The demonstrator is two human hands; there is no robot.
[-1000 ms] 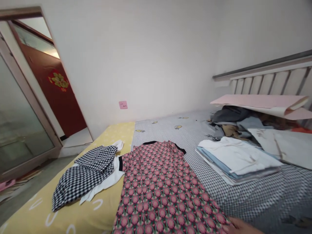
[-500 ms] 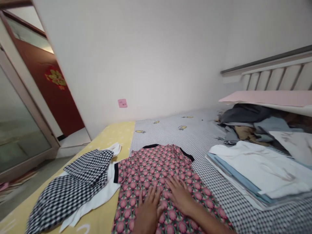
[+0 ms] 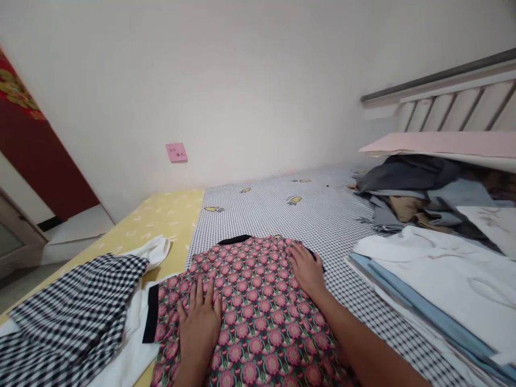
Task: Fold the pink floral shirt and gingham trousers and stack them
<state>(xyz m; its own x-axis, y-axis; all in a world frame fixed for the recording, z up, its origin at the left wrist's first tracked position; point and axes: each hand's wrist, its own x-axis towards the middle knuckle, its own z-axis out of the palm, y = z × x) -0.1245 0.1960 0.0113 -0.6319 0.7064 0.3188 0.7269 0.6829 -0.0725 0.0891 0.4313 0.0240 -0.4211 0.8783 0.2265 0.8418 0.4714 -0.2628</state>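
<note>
A pink flower-print shirt with black collar and cuff trim lies flat on the bed. My left hand rests palm down on its left side near the sleeve, fingers stretched out. My right hand lies flat near the right shoulder of the shirt, fingers extended toward the collar. Neither hand holds anything.
A black-and-white checked garment over a white one lies at the left on the yellow sheet. A stack of folded white and blue clothes sits at the right, a loose heap of grey and tan clothes behind it, under pink boards by the headboard.
Both hands have slid up and apart across the flower-print shirt, the left toward the sleeve, the right toward the shoulder. The view has shifted to the right and closer.
</note>
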